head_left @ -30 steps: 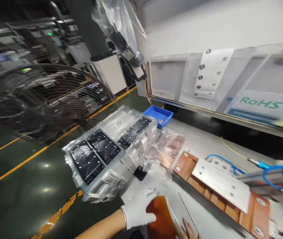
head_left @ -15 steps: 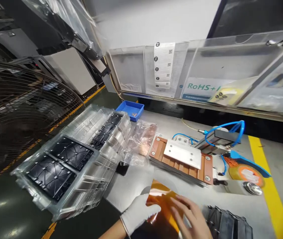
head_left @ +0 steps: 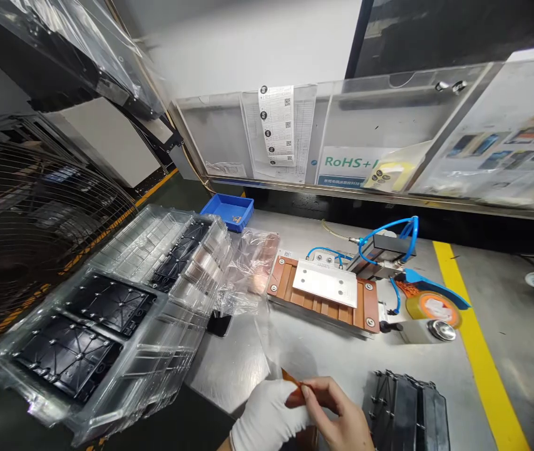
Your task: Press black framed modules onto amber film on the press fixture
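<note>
At the front edge of the metal table, my left hand (head_left: 271, 413) wears a white glove and is closed on an amber film (head_left: 291, 378). My bare right hand (head_left: 335, 410) pinches the same film at its edge, with the fingertips of both hands close together. Most of the film is hidden behind the hands. Ahead of them lies a brown fixture (head_left: 276, 275) with a white plate (head_left: 325, 285) on top. Several black plastic parts (head_left: 405, 410) stand to the right of my right hand.
Stacked clear trays (head_left: 168, 351) with black panels fill the left. A blue bin (head_left: 228, 212), clear plastic bag (head_left: 248, 269) and black flat object (head_left: 218, 324) lie nearby. Right of the fixture are blue hoses (head_left: 414, 241), a tape roll (head_left: 436, 308) and a white bottle (head_left: 419, 332).
My hands have come closer together, and the film, spread out before, now shows only as a small folded corner between the fingers. The view has shifted to the right.
</note>
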Tool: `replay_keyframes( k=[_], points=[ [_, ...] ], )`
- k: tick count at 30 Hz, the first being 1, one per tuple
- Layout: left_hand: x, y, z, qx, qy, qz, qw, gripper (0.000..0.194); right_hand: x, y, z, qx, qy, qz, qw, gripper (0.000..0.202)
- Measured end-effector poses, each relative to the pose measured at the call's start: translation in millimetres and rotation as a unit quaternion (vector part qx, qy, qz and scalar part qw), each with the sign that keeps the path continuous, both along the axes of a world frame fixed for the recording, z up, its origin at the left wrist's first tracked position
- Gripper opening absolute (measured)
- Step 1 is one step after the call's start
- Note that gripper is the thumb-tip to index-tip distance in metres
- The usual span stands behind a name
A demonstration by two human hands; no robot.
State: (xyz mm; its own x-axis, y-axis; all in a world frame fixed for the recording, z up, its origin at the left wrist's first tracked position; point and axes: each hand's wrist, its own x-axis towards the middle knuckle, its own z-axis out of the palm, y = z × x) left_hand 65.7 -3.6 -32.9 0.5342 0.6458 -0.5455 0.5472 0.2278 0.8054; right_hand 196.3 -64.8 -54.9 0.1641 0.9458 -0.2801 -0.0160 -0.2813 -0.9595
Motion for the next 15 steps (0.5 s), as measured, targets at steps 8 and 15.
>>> replay_keyframes(
  k=[8,15],
  points=[
    [-7.5,-0.6,12.4,-0.051,-0.091,0.025,0.994,0.044,11.3,4.2,1.7,-0.075,0.214,-0.116,0.967,0.034],
    [-18.1,-4.2,-20.1,-0.075,-0.022,0.132,0.988,0.067,67.6,2.2,-12.2,-0.1,0.296,-0.322,0.894,0.038]
  ],
)
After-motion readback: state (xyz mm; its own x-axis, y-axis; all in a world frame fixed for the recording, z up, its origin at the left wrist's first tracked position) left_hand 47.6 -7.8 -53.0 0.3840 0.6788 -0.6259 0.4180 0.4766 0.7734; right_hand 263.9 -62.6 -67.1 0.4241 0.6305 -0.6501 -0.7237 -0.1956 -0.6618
